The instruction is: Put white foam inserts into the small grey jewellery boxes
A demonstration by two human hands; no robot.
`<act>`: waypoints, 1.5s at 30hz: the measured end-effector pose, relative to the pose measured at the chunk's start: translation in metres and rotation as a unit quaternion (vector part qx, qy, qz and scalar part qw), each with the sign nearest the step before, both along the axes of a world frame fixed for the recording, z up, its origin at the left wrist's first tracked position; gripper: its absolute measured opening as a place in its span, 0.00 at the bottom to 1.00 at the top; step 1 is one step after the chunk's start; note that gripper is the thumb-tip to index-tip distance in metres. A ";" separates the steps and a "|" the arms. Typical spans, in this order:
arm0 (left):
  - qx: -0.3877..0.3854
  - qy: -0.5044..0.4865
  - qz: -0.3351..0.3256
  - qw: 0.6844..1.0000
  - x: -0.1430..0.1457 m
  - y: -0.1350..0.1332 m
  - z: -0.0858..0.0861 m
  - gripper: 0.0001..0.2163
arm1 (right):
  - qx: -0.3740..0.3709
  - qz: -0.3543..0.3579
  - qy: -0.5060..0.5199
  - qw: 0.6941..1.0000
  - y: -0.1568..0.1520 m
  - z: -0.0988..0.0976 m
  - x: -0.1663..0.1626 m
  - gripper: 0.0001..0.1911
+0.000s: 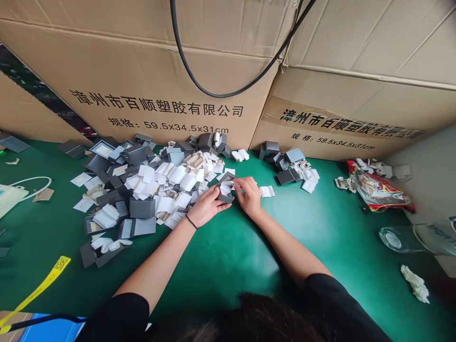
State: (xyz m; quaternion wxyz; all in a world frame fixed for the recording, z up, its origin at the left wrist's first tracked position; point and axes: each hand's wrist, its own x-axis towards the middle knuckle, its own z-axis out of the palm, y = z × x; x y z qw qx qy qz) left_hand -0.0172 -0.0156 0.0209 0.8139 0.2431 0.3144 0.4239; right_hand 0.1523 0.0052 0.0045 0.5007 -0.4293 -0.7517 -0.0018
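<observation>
My left hand (208, 206) grips a small dark grey box (225, 197) by its left side, with the fingers beneath it. The box stands open and white paper (225, 186) shows inside. At the box's right side, my right hand (248, 195) pinches the edge of the white paper between thumb and fingers. Left of the hands spreads a large heap of grey boxes (141, 209) and folded white paper pieces (187, 181). A loose white paper piece (267, 191) lies just right of my right hand.
Large cardboard cartons (160, 71) wall off the back, with a black cable (221, 95) hanging before them. A smaller box pile (285, 164) sits at back right. Farther right are a red food packet (377, 187), a glass (402, 239) and a crumpled tissue (415, 283). A yellow strap (42, 285) lies front left.
</observation>
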 end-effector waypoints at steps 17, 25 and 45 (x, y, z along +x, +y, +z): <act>0.000 0.023 0.003 1.000 0.001 -0.001 0.002 0.12 | 0.032 -0.049 -0.070 0.996 0.004 -0.008 0.002 0.12; -0.093 -0.054 0.005 0.994 -0.006 0.007 -0.001 0.11 | 0.060 -0.019 -0.263 0.963 -0.008 -0.001 -0.002 0.17; -0.066 -0.043 -0.003 0.997 -0.006 0.004 -0.002 0.12 | -0.041 -0.093 -0.290 0.952 -0.007 0.000 -0.004 0.26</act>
